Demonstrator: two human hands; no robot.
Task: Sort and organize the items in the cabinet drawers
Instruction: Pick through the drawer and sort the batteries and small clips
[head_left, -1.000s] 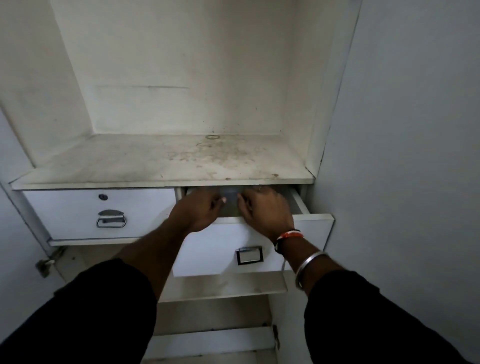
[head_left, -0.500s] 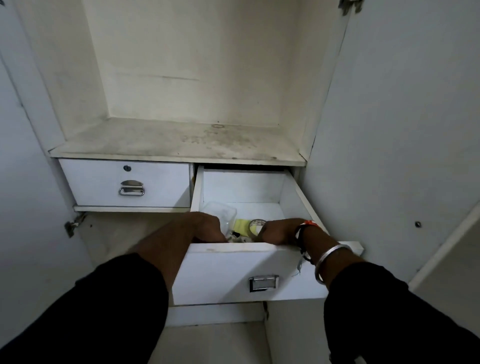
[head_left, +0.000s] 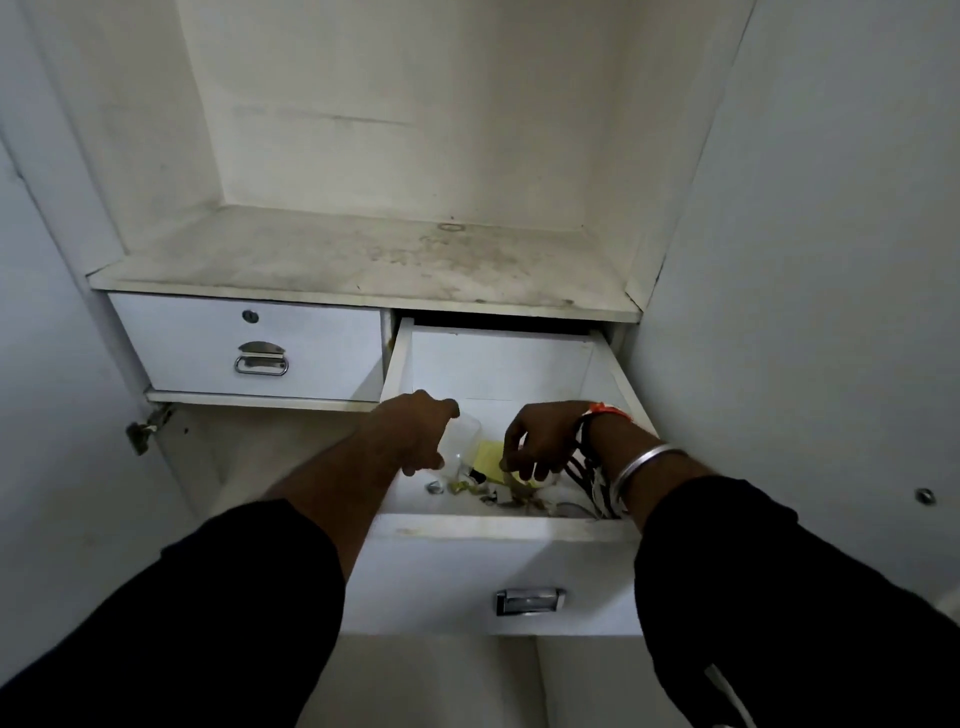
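The right white drawer (head_left: 447, 577) is pulled out, and both my hands are inside it. My left hand (head_left: 418, 439) grips a clear plastic container (head_left: 464, 434) at the drawer's left side, thumb on top. My right hand (head_left: 540, 439) hangs curled over the middle, fingertips down on a pale round thing that it mostly hides. Between the hands lies a yellow notepad (head_left: 490, 457). Small loose bits (head_left: 467, 486) are scattered along the front. Black and white cables (head_left: 592, 486) lie at the right under my wrist.
The left drawer (head_left: 208, 353) is shut, with a metal handle and a keyhole. A stained bare shelf (head_left: 363, 254) runs above both drawers. The open cabinet door (head_left: 805, 260) stands close on the right. A door hinge (head_left: 145, 428) sits low on the left.
The drawer has gone from nearly shut to fully pulled out. My hands left its front edge and went inside; the left took hold of the clear container, the right covers the round thing.
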